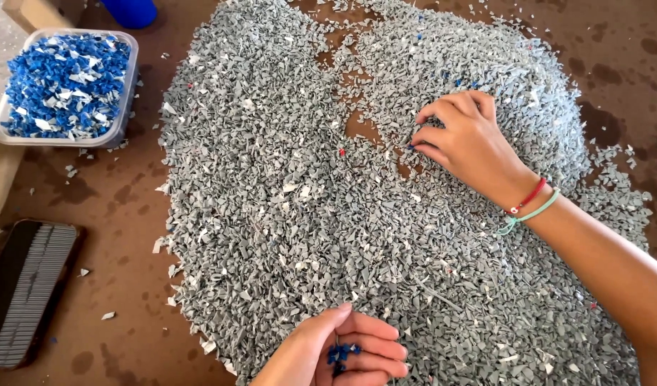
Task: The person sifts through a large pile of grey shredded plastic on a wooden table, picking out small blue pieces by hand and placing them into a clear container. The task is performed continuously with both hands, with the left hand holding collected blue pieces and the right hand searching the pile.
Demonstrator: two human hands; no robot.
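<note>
A wide pile of grey plastic flakes [292,207] covers the brown surface. My right hand [465,139] rests on the pile's upper right, fingers curled, thumb and forefinger pinched at a small blue flake [410,147]. Red and green string bracelets circle that wrist. My left hand [335,354] lies palm up at the bottom edge, fingers half cupped around a few blue flakes [340,353]. A tiny red flake [342,151] shows in the grey pile, left of my right hand.
A clear plastic tub [121,107] filled with blue and white flakes stands at the upper left. A dark brush with pale bristles [30,289] lies at the left edge. A blue cylinder [130,11] is at the top. Stray flakes dot the brown surface [121,207].
</note>
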